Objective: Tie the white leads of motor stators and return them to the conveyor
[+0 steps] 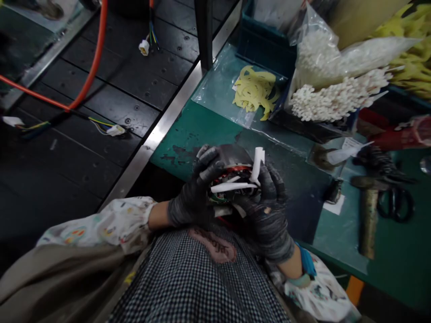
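Note:
A round, dark motor-like part (235, 155) with a red inner ring is held close to my apron at the edge of the green table. My left hand (198, 190), in a grey glove, wraps its left side, fingers over the top. On the right side my right hand (269, 211), gloved too, grips it, with the thumb near the inner wires. Two white sleeves stick out of the part: one (257, 165) points up beside my right fingers, the other (232, 186) lies across the opening. Its underside is hidden.
Yellow strips (256, 92) lie on plastic film by a blue bin (266, 49). Bundled white tubes (336, 98) are at the upper right. A hammer (368, 220) and black scissors (395, 205) rest on the right. Left, beyond a metal rail (161, 130), an orange cable (96, 63) crosses black slats.

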Available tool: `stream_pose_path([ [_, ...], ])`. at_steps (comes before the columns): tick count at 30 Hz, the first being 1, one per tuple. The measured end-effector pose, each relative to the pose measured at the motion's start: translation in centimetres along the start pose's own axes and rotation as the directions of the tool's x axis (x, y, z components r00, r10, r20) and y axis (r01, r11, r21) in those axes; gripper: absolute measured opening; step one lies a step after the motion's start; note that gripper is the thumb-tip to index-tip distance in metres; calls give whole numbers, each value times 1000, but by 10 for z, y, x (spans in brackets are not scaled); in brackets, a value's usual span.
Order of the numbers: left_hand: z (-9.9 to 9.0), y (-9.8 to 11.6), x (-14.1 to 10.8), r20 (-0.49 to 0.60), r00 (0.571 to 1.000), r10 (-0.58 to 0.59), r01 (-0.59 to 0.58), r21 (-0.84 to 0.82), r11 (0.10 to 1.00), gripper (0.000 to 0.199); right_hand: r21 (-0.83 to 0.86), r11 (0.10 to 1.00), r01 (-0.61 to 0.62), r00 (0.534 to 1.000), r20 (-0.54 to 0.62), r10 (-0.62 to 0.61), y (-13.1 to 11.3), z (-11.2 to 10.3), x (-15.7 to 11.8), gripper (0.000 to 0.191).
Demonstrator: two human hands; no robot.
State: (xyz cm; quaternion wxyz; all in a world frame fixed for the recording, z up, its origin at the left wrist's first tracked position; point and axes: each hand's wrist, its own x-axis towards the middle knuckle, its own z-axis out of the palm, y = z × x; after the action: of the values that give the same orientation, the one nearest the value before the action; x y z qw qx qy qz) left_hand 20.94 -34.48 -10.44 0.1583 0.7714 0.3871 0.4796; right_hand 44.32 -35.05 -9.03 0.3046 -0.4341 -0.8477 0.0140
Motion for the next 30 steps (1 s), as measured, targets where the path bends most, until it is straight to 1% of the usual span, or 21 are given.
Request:
stream_pose_path([
  [1, 5, 0, -3, -30, 999, -24, 24, 22, 999, 94, 24, 1000, -8, 1000, 7, 8, 3, -2, 0, 58],
  [3, 11, 3, -2, -37, 998, -59, 61, 55, 997, 86, 104, 994, -25, 999, 30, 22, 12, -8, -1, 56],
  [5, 14, 6, 6, -4, 999, -49, 50, 82, 995, 81, 172, 984, -39, 997, 75, 27, 26, -14, -3, 49],
  [7, 14, 10, 17, 34, 999, -28, 24, 105, 994, 77, 189, 981, -48, 994, 109, 28, 40, -19, -5, 41],
  [9, 14, 14, 28, 73, 997, -33, 23, 124, 992, 70, 190, 981, -30, 994, 106, 10, 53, -20, -5, 31],
  [12, 13, 18, 40, 140, 990, -25, 7, 125, 992, 69, 231, 973, 10, 996, 88, -31, 63, -17, -3, 18],
  [15, 12, 19, 47, 205, 979, 19, -40, 97, 994, 68, 278, 961, 10, 994, 100, -39, 66, -13, 0, 14],
  [17, 12, 19, 50, 221, 975, 36, -58, 93, 994, 67, 313, 950, 0, 994, 108, -36, 65, -11, 1, 14],
  [20, 12, 20, 51, 228, 973, 31, -53, 89, 995, 66, 314, 947, -62, 994, 102, 32, 59, -9, -2, 15],
  [23, 10, 18, 54, 246, 969, 7, -20, 52, 998, 70, 262, 954, -144, 985, 125, 115, 53, -12, -4, 22],
  [25, 5, 12, 59, 259, 966, -23, 18, 21, 1000, 75, 240, 958, -156, 979, 168, 117, 54, -15, 1, 27],
  [27, -1, -2, 67, 293, 955, -54, 69, -39, 997, 81, 233, 962, -141, 972, 219, 89, 59, -16, 13, 29],
  [28, -4, -12, 72, 329, 941, -76, 109, -83, 991, 83, 232, 964, -129, 967, 244, 71, 64, -16, 22, 29],
  [30, -12, -35, 83, 419, 900, -123, 216, -183, 959, 90, 230, 967, -105, 953, 300, 32, 74, -13, 41, 30],
])
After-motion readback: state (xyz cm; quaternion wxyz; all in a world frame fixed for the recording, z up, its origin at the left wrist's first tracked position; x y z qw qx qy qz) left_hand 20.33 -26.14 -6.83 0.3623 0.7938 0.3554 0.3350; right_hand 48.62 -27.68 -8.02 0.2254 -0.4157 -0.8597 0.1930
